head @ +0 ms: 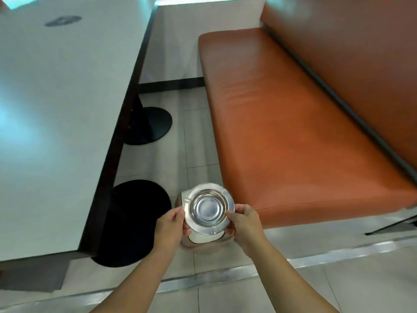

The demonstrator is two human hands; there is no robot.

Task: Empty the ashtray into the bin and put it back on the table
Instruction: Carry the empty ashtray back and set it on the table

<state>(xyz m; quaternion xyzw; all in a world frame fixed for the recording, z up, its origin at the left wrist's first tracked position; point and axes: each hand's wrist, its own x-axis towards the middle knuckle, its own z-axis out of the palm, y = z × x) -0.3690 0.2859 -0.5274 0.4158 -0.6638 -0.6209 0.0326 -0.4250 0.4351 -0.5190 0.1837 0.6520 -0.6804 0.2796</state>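
A round shiny metal ashtray is held level with its open side up, and its bowl looks bare. My left hand grips its left rim and my right hand grips its right rim. Directly under it stands a small beige bin on the floor, mostly hidden by the ashtray and my hands. The white table with a dark edge fills the left side of the view.
An orange bench seat with a backrest runs along the right. Two black round table bases stand on the tiled floor under the table's edge. A dark round mark lies on the far tabletop.
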